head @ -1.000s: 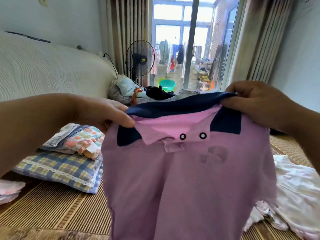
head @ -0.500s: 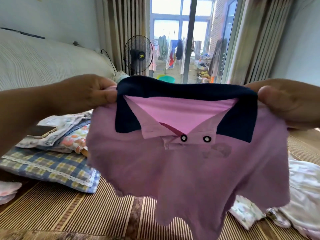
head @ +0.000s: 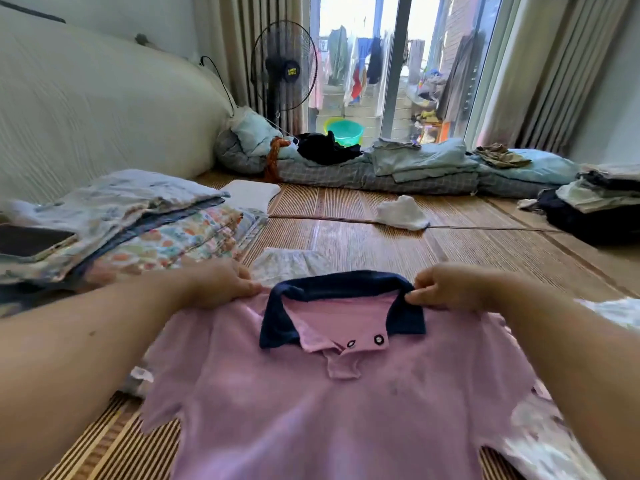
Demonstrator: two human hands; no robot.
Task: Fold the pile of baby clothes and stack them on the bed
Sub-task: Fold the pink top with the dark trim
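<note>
At the left of the frame a stack of folded clothes [head: 138, 216] sits with a phone [head: 31, 240] on top. A standing fan [head: 284, 67] is at upper centre, and a white cloth [head: 401, 213] lies alone on the mat [head: 381, 244] in the middle. A dark pile [head: 595, 206] fills the right edge. Pale patterned clothes [head: 540, 441] show at lower right, partly under the pink shirt [head: 329, 403]. The shirt is spread front-up across the lower centre, apparently flat on the mat. The left hand [head: 221, 285] pinches its shoulder just left of the navy collar; the right hand [head: 450, 289] pinches the collar's right corner.
</note>
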